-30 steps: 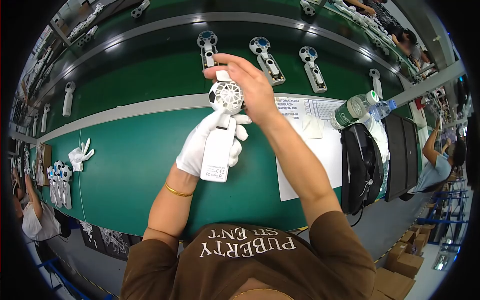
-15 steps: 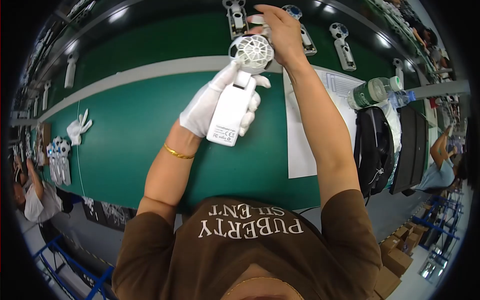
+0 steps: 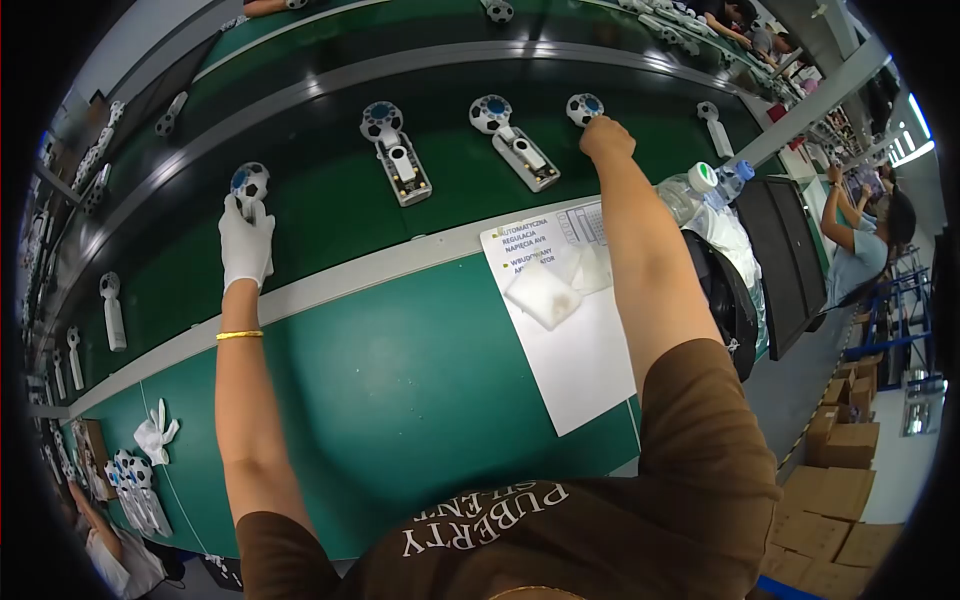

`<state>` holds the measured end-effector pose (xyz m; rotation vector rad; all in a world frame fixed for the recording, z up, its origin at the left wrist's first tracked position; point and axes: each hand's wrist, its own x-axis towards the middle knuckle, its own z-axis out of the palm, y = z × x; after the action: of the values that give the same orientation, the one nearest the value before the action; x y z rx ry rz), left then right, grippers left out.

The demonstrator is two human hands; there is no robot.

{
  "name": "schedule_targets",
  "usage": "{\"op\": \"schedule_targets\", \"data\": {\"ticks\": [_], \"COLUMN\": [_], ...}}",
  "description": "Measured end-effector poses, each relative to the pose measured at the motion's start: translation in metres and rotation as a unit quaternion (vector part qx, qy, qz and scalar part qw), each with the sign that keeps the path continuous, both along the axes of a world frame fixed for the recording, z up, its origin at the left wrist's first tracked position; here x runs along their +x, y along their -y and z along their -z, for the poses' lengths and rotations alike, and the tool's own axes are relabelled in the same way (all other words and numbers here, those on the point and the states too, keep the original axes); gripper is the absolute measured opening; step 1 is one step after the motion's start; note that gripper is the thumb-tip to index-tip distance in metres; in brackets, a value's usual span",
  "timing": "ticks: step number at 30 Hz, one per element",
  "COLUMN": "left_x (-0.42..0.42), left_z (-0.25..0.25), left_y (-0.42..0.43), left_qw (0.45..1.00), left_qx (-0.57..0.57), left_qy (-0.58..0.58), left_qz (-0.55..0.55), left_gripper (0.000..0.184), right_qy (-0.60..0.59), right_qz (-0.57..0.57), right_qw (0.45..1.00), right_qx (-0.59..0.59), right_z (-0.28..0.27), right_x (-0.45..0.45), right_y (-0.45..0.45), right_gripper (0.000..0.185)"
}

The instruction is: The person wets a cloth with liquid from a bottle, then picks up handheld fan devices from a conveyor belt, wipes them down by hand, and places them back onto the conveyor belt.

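At the left of the belt, my left hand (image 3: 247, 243), in a white glove, is closed around the handle of a handheld fan (image 3: 250, 182) with a football-patterned head. The fan lies on the green belt, its handle mostly hidden under my fingers. Farther right, my bare right hand (image 3: 608, 140) is closed on another handheld fan (image 3: 584, 108); only its head with a blue centre shows. Between my hands lie two fans with opened handles, one fan (image 3: 398, 155) nearer the left and one fan (image 3: 513, 142) nearer the right, their inner parts exposed.
A printed sheet (image 3: 570, 370) with white foam pads (image 3: 545, 292) lies on the green table (image 3: 400, 390). Bottles (image 3: 690, 190), a black bag (image 3: 728, 300) and a dark tray (image 3: 785, 270) stand right. At left are a loose glove (image 3: 156, 434) and grouped fans (image 3: 138, 490). Other people work nearby.
My left hand has moved from over the table to the belt at the left, taking the fan there. My right hand has moved right onto another fan. The view has shifted toward the belt.
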<state>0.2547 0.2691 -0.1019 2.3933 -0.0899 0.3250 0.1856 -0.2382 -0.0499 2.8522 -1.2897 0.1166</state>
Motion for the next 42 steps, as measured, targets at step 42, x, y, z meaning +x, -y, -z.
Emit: {"op": "schedule_targets", "data": {"ticks": [42], "left_x": [-0.204], "left_z": [-0.079], "left_y": [0.067], "left_qw": [0.800], "left_qx": [-0.423], "left_qy": [-0.277], "left_qz": [0.323], "left_gripper": [0.055], "right_qy": [0.025], "right_qz": [-0.541], "right_qw": [0.731], "right_qx": [0.416], "right_z": [-0.066], "right_x": [-0.135], "right_y": [-0.252], "right_gripper": [0.040]}}
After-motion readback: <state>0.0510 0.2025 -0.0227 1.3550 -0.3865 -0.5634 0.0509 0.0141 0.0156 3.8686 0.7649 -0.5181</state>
